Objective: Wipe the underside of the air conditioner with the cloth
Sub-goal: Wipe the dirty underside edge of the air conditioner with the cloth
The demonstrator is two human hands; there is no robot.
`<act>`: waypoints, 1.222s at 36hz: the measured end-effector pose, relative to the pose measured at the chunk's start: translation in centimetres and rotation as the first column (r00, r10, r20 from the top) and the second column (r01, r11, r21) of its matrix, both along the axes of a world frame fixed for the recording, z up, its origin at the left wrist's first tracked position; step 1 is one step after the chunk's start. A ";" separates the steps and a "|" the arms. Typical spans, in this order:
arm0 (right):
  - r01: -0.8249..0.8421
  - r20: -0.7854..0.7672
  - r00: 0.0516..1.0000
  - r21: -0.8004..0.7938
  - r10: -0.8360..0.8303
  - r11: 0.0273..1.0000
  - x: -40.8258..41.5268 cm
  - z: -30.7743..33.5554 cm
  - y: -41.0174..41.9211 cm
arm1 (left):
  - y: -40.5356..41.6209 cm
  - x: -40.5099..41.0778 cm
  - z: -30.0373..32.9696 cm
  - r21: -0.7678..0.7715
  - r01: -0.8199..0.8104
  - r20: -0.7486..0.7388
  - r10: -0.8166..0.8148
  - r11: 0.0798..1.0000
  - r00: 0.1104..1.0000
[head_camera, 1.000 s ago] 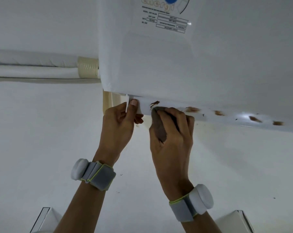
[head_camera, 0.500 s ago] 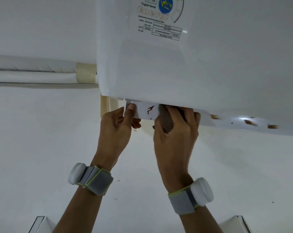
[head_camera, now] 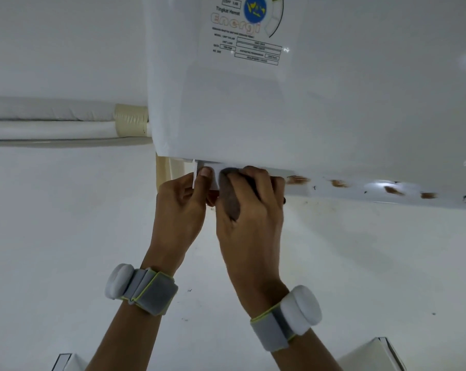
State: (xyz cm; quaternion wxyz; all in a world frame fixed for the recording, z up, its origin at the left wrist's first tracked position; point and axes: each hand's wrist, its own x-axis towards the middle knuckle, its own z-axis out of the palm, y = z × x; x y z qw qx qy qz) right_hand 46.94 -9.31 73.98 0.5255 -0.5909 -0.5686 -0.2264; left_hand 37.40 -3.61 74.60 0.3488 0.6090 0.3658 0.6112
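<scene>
The white air conditioner fills the upper right, with an energy label near its top. Its underside strip runs to the right and carries several brown smears and dark specks. My right hand presses a dark brown cloth against the left end of that underside. My left hand pinches the thin white flap at the unit's lower left corner, thumb on its edge. The two hands touch side by side. Most of the cloth is hidden under my fingers.
Wrapped white pipes with beige tape run along the wall left of the unit. A plain white wall lies behind my arms. Two white box corners, one at bottom left and one at bottom right, show at the frame's lower edge. Both wrists wear grey bands.
My right hand slid the cloth left along the underside toward the left hand; the brown smear near the flap is now covered. The left hand keeps hold of the flap.
</scene>
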 end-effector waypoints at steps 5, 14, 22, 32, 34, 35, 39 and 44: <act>-0.033 0.054 0.998 -0.040 0.035 0.999 2.2 -1.3 -0.9 | 0.1 -0.1 0.0 -0.010 0.024 0.021 -0.024 1.000 0.999; -0.039 0.024 0.999 0.022 0.039 0.999 1.1 -0.2 0.0 | 0.1 -0.7 0.4 -0.007 0.038 -0.066 -0.038 0.999 0.997; 0.015 -0.046 0.999 0.079 -0.012 0.997 3.2 -1.1 -1.2 | 0.0 -1.1 0.9 -0.059 0.065 -0.072 -0.069 0.996 0.995; -0.077 0.068 0.995 -0.008 0.077 0.997 0.9 -0.9 -0.3 | 0.1 -1.2 1.0 -0.042 0.051 -0.107 -0.055 0.998 0.993; -0.078 0.055 0.995 -0.009 0.078 0.997 2.0 -1.1 -0.9 | 0.1 -1.2 0.9 -0.051 0.046 -0.098 -0.051 0.998 0.994; -0.056 0.027 0.998 0.008 0.056 0.998 2.6 -0.9 -1.0 | 0.1 -1.1 0.8 -0.055 0.038 -0.097 -0.043 0.998 0.994; 0.030 -0.094 0.995 0.069 -0.023 0.997 3.5 0.3 -0.6 | 0.0 -0.6 0.6 -0.044 0.042 -0.062 -0.045 0.998 0.997; -0.040 0.016 0.999 0.005 0.040 0.999 2.5 -1.3 -0.8 | 0.3 -0.2 0.0 -0.010 0.010 -0.019 -0.011 1.000 1.000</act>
